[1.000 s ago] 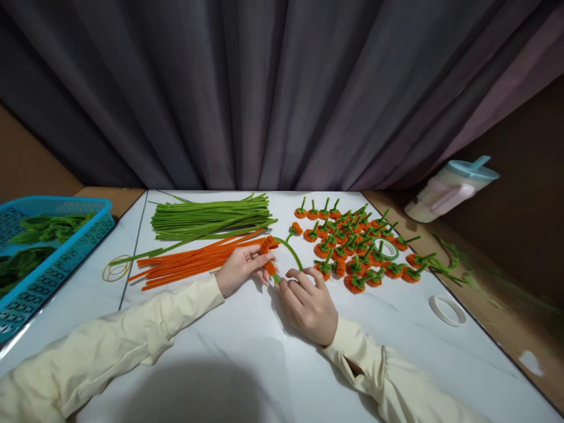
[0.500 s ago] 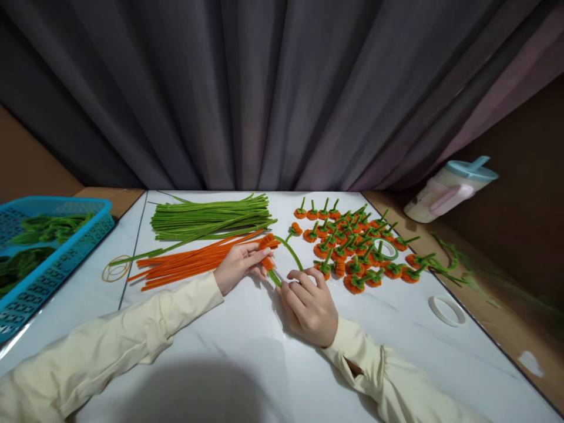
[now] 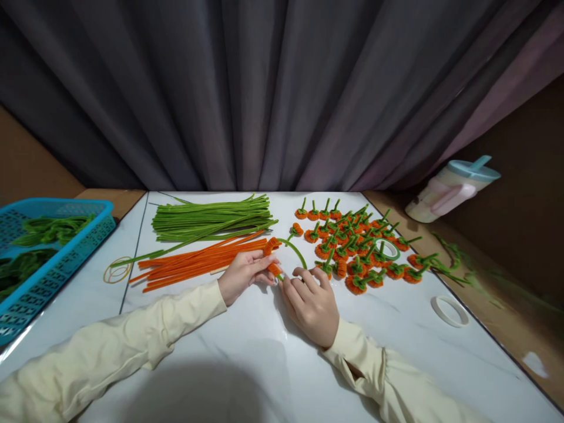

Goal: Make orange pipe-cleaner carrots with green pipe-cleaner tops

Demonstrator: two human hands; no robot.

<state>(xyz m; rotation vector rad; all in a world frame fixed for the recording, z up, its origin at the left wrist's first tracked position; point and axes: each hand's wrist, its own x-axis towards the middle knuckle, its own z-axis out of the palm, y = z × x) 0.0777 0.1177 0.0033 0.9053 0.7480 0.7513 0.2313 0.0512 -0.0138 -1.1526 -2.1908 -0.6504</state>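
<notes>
Between thumb and fingers, my left hand [image 3: 248,273] pinches an orange pipe-cleaner coil [image 3: 272,258]. A green pipe cleaner [image 3: 299,251] runs out of the coil at both ends and bends in a loop. My right hand [image 3: 312,305] is closed on that green pipe cleaner close to the coil's lower end; its fingertips are partly hidden. Just beyond my left hand lie loose orange pipe cleaners [image 3: 185,264], with a thick bundle of green pipe cleaners [image 3: 211,217] behind them. Many finished orange pumpkins with green stems [image 3: 356,267] stand to the right of my hands.
A blue basket [image 3: 94,235] with green pipe-cleaner pieces is at the left. Rubber bands [image 3: 115,271] lie near it. One tape roll [image 3: 399,249] rests among the pumpkins, a white ring [image 3: 449,311] nearer. A lidded cup [image 3: 453,189] stands at the far right, before a grey curtain [image 3: 247,94].
Both hands and the orange coil have shifted slightly right. My right fingers have come closer to the coil's lower end, and less green shows between them.
</notes>
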